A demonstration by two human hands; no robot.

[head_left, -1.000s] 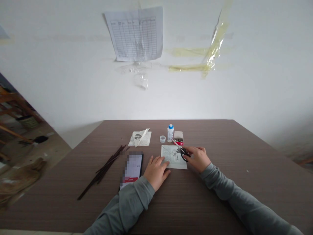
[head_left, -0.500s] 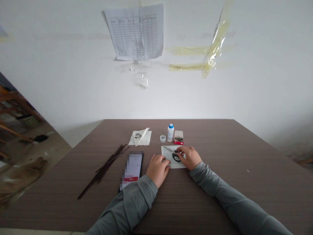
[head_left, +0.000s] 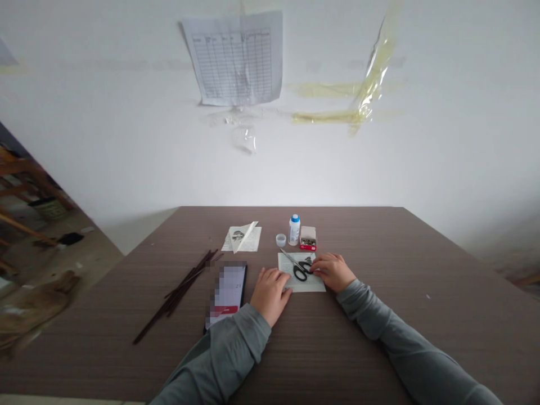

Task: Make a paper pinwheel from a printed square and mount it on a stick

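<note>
A pair of scissors (head_left: 300, 269) with black handles lies on a small printed sheet of paper (head_left: 310, 286), its blades pointing to the far left. My left hand (head_left: 271, 293) rests at the sheet's left edge, fingers stretched out and holding nothing. At the right edge is my right hand (head_left: 336, 273), fingers bent but apart, its tips beside the right handle loop. Whether they touch the loop is too small to tell. Just behind the sheet stand a white bottle with a blue cap (head_left: 294, 230), a small clear cup (head_left: 280, 241) and an open red box (head_left: 308, 246) of small metal pieces.
Left of my left hand lies a phone (head_left: 228, 292), partly under my sleeve. Beyond it are several thin dark sticks (head_left: 181, 292) and another printed sheet (head_left: 252, 243) with a folded piece on it. A wall (head_left: 270, 174) borders the table's far edge.
My right hand has drawn back to the right, off the scissors' handles, uncovering them and more of the sheet. The scissors have turned slightly. My left hand has barely moved.
</note>
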